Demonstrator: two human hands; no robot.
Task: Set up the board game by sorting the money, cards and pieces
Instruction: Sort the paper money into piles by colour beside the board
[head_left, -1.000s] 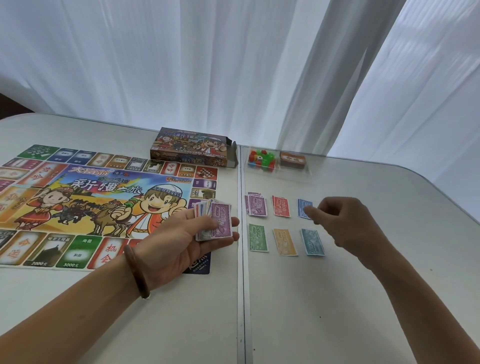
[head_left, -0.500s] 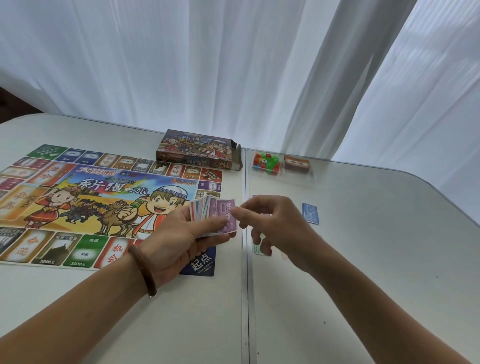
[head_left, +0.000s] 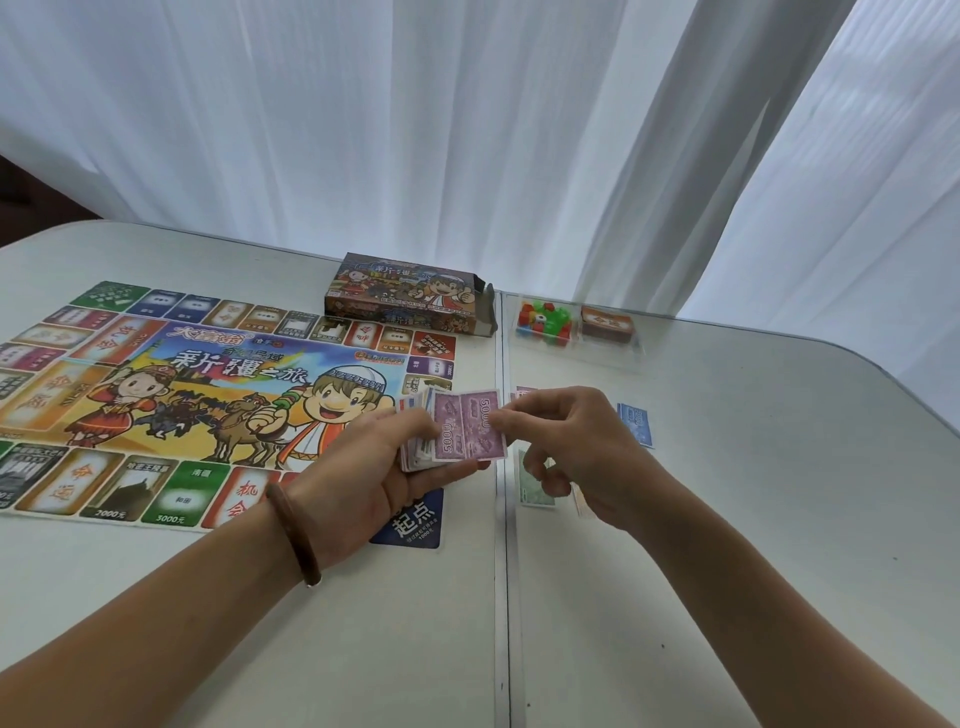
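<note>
Cradling the fanned stack of paper money (head_left: 417, 457) palm-up over the glossy game board's (head_left: 208, 395) near corner, my left hand (head_left: 379, 470) curls under it, thumb pressed on top. My right hand (head_left: 576, 447), palm down, pinches the right edge of the thin purple 5000 note (head_left: 467, 428) topping the stack. A green note (head_left: 535, 488) and a blue note (head_left: 636, 423) lie flat on the matte white table (head_left: 753, 545).

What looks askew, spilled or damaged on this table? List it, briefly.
Little. The colourful cardboard game box lies with its end flap hanging open. The paper bills fanned unevenly in the left hand are mid-sorting: the right hand pinches the top purple 5000 bill. Nothing visible is spilled or torn.
</note>
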